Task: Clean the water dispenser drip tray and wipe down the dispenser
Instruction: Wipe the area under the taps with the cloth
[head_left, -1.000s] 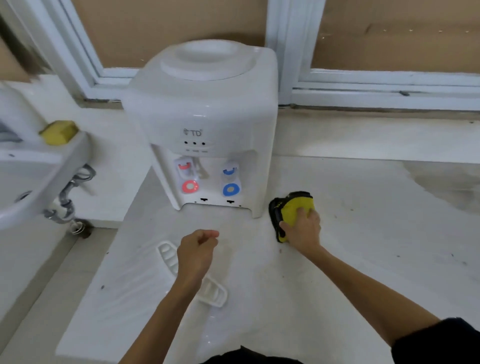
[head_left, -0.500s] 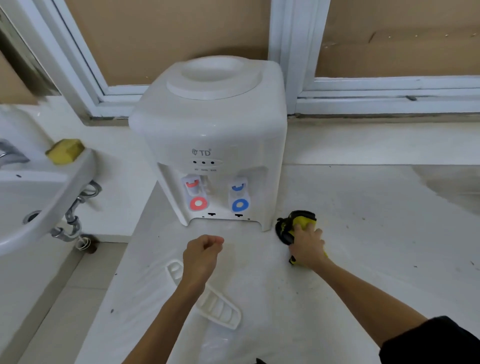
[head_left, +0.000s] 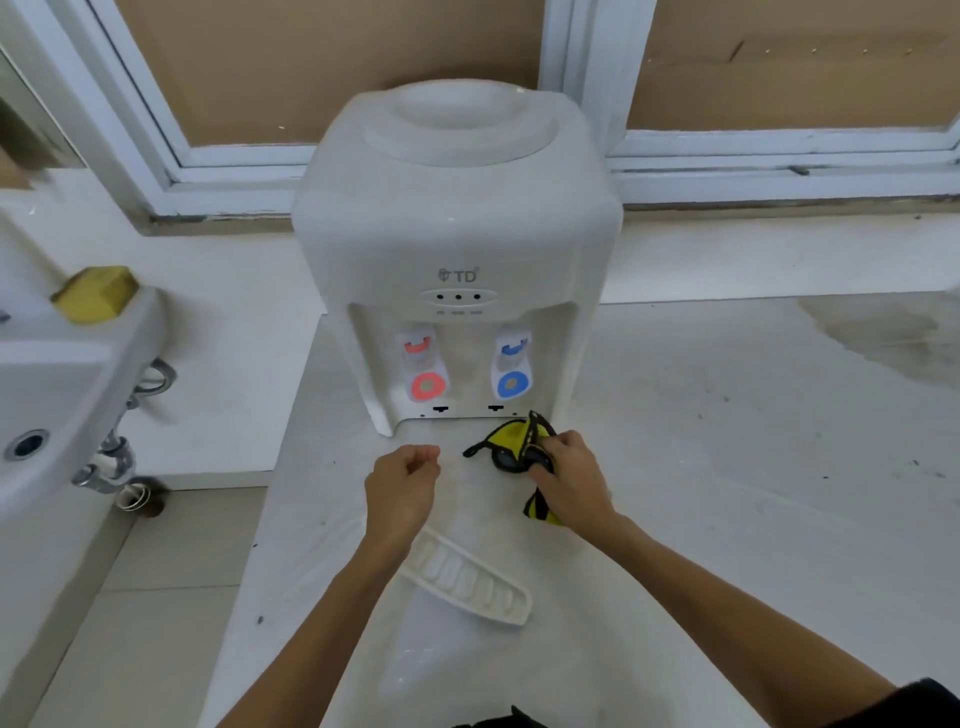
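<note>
Gripping a yellow-black cloth (head_left: 511, 441) in the right hand (head_left: 569, 475), just in front of the dispenser (head_left: 457, 249). Left hand (head_left: 402, 486) hovers beside it, fingers loosely curled, holding nothing. Tray (head_left: 470, 582) lies on the counter (head_left: 727, 467) below both hands.

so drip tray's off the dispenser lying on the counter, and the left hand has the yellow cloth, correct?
Wrong hand. The head view shows the right hand gripping the yellow cloth; the left hand holds nothing. The drip tray does lie on the counter, off the dispenser.
</note>
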